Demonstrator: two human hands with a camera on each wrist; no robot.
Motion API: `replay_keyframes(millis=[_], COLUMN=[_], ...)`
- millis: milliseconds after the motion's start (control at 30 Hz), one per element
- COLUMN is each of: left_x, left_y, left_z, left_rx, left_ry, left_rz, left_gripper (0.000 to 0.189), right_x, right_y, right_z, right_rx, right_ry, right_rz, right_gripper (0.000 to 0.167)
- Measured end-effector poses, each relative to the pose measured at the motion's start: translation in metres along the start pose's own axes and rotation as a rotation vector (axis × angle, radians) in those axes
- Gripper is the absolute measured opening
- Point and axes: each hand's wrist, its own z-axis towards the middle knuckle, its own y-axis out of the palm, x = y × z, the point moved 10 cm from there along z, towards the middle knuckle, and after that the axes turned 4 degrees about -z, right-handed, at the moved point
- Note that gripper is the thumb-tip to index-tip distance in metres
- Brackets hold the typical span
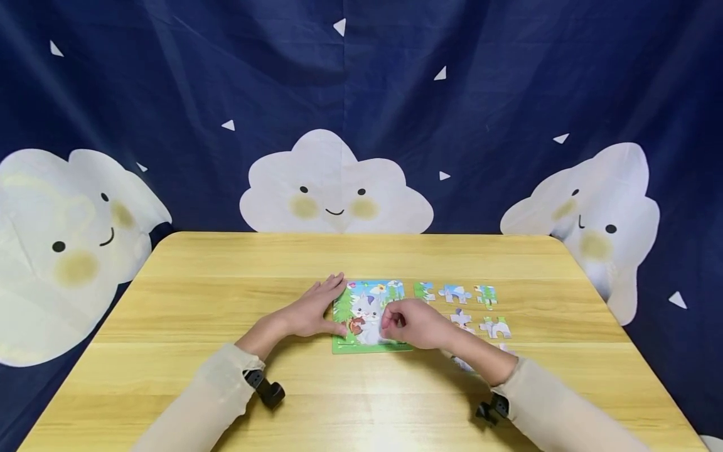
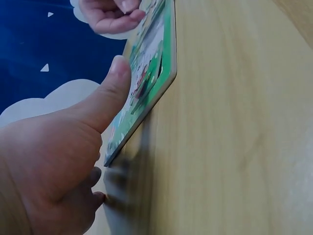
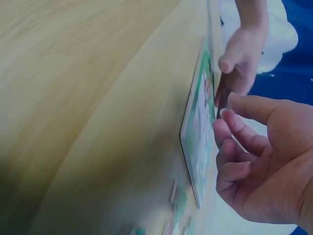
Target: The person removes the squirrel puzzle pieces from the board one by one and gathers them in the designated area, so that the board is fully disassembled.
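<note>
A jigsaw puzzle board [image 1: 373,348] with a green border and a picture of a pale cartoon animal lies on the table. My left hand [image 1: 314,309] is spread at its left side, with the fingertips by the upper left corner and the thumb over the lower left part. Above the board's right half, my right hand [image 1: 420,323] has its fingers bent down toward the picture. In the right wrist view, thumb and fingertips of this right hand [image 3: 266,152] come close together with no piece showing between them. The right hand hides part of the board's right side.
Several loose puzzle pieces lie right of the board, among them a blue-topped piece [image 1: 455,293], a green one [image 1: 486,295] and a pale one [image 1: 496,327]. Others are partly behind the right forearm. The wooden table [image 1: 226,257] ends at a dark blue curtain [image 1: 395,94] with clouds.
</note>
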Motion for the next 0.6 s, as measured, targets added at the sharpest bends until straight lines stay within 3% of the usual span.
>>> replay_keyframes(millis=[333,600], left_x=[-0.006,-0.005], left_y=[0.003,0.005], left_z=[-0.012,-0.014], left_rx=[-0.035,-0.045], left_ry=[-0.017,0.007], left_rz=[0.034,0.079], left_gripper=[0.124,0.127], right_x=[-0.010,-0.011], right_y=[0.012,0.026], right_z=[0.022,0.034], right_rx=[0.083,0.113], right_ry=[0.022,0.059], right_rz=[-0.015,-0.027], right_gripper=[0.013,0.020])
